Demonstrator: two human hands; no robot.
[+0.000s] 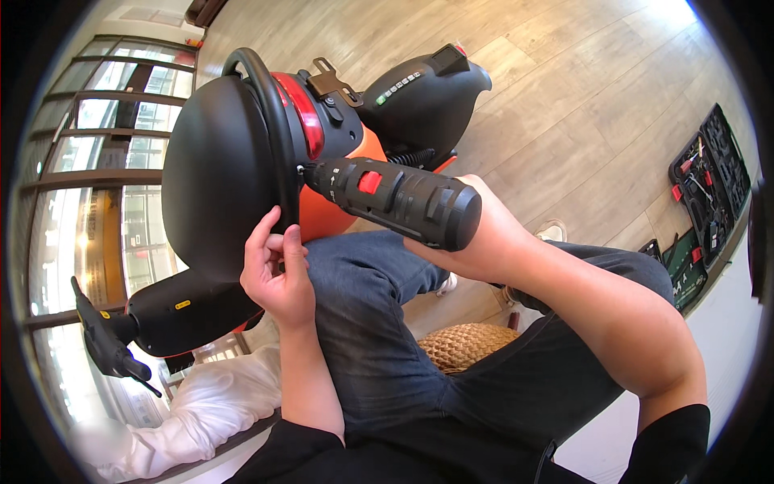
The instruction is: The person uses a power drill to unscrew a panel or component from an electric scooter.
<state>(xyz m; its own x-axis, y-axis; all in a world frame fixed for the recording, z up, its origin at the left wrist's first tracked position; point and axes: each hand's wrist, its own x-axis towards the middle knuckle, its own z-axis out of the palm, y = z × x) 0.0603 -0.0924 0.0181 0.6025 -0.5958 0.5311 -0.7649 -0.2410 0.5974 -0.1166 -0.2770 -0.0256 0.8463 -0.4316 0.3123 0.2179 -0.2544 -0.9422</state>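
Observation:
My right hand [465,230] grips a black cordless drill [403,206] with a red switch on top. Its nose points at a small fastener [300,169] beside the curved black grab rail [280,129] of an orange-and-black scooter [205,177]. The drill's body hides most of its handle. My left hand [278,270] is just below the rail, index finger raised, the others loosely curled, with nothing visible in them. Above the drill are a red tail light [306,121] and a metal bracket [330,81].
An open black tool case [713,173] and a green one [684,270] lie at the right. A woven seat [455,343] sits between my legs. White fabric [210,403] is at lower left, glass panes [97,202] at left. The floor [564,73] is wood-look planking.

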